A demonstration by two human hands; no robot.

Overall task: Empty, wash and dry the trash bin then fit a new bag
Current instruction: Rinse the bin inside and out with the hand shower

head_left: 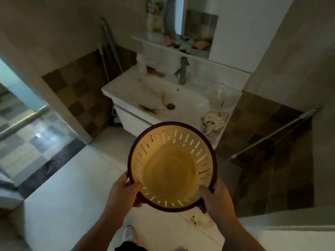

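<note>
Bin (171,171) is held up in front of the sink (126,91), open mouth facing the camera, tilted. Left hand (125,192) and right hand (215,198) each grip the near rim, thumbs hooked inside, hands apart on opposite sides. Inside looks empty, no bag, so emptying seems done; this reads as the start of the wash step. Next: carry it over the basin under the tap (182,71), keep one hand on the rim, free the other to turn water on. Slotted walls will leak, so keep it over the basin.

A home bathroom: a white washbasin (163,95) with tap (183,70), mirror cabinet (233,33) and tiled walls.
</note>
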